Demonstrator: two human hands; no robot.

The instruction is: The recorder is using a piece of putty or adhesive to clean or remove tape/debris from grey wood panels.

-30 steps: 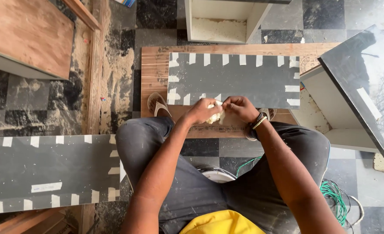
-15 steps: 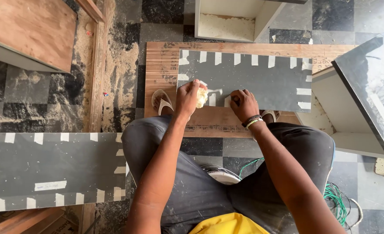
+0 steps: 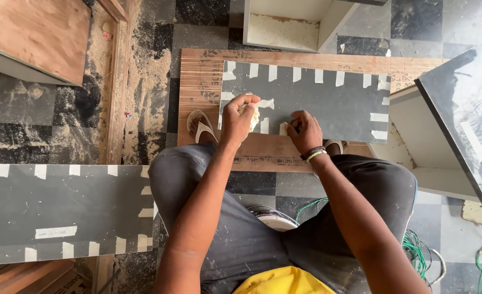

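Left hand (image 3: 240, 115) gripping pale wad (image 3: 253, 113), right hand (image 3: 303, 130) pressing grey panel (image 3: 328, 103) (tape-edged)

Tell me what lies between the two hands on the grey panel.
In the head view, between the left hand and the right hand lies bare grey panel with one white tape strip at its near edge.

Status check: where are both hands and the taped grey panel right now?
Left hand gripping wad of tape. Right hand pressing on grey panel. Nothing in the way.
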